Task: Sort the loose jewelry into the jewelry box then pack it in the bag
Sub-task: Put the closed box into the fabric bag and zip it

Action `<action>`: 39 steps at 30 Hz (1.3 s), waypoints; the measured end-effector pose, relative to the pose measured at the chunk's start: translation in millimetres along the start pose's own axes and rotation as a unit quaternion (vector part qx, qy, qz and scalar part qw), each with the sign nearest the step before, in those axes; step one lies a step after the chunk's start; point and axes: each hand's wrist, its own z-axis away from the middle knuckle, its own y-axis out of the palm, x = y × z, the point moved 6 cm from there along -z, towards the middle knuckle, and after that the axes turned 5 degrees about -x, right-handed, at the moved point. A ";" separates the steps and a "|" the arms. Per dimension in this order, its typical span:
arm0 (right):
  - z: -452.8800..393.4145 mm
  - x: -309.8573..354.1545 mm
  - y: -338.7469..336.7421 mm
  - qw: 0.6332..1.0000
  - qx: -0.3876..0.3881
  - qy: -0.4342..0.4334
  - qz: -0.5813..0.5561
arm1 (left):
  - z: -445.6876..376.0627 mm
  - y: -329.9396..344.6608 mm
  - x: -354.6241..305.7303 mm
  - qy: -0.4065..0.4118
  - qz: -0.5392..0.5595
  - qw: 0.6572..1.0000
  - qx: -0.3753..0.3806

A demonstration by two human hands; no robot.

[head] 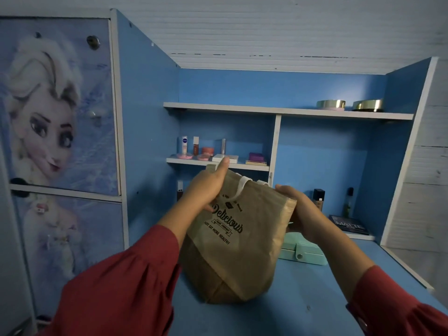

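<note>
A brown paper bag [232, 248] with white handles and black "Delicious" print stands on the blue desk [315, 299] in the middle of the view. My left hand [206, 187] grips its upper left edge. My right hand [298, 209] grips its upper right edge. Behind the bag on the right, a mint-green jewelry box [303, 251] sits closed on the desk, partly hidden by the bag and my right hand. No loose jewelry shows.
A low shelf [218, 163] behind the bag holds several cosmetics. Two round gold tins [349, 105] rest on the top shelf. Bottles [318, 197] and a dark palette [349, 225] stand at the back right. A cabinet door [60, 105] with a cartoon picture is at left.
</note>
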 end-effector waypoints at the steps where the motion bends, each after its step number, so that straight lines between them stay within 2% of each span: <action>1: 0.5 -0.3 3.4 1.000 0.018 -0.003 0.005 | -0.4 2.1 -6.8 -0.007 -0.005 1.000 0.007; 6: 11.2 5.0 26.5 0.988 0.154 -0.025 0.019 | -14.7 3.5 -23.6 -0.018 -0.114 0.993 0.006; 9: 18.3 4.2 34.4 0.981 0.191 -0.021 0.035 | -23.2 1.8 -26.5 -0.027 -0.177 0.983 0.034; 11: 16.5 7.2 31.4 0.987 0.136 -0.055 0.059 | -26.4 -0.6 -33.9 0.004 -0.209 0.977 0.036; 14: 5.8 14.0 4.5 0.990 -0.080 -0.116 0.028 | -33.4 -4.1 -46.3 0.079 -0.287 0.955 0.014; 16: 3.4 18.5 -9.3 0.973 -0.163 -0.161 0.036 | -36.1 -3.2 -50.5 0.112 -0.310 0.944 0.012; 22: 4.0 32.1 -3.2 0.937 -0.126 -0.259 0.198 | -21.3 9.8 -71.9 0.240 -0.336 0.910 0.049; 29: 3.1 23.0 -11.6 0.905 -0.152 -0.217 0.333 | -16.3 17.5 -83.8 0.319 -0.352 0.880 0.010; 32: -1.5 5.4 -11.7 0.900 -0.147 -0.195 0.361 | -12.7 19.8 -86.5 0.352 -0.351 0.868 -0.006; 34: -5.1 -5.2 -10.5 0.899 -0.143 -0.190 0.367 | -9.8 21.6 -83.6 0.356 -0.346 0.868 0.008; 39: -17.0 -25.5 -15.5 0.923 -0.198 -0.158 0.291 | -4.5 32.9 -58.9 0.345 -0.292 0.889 0.073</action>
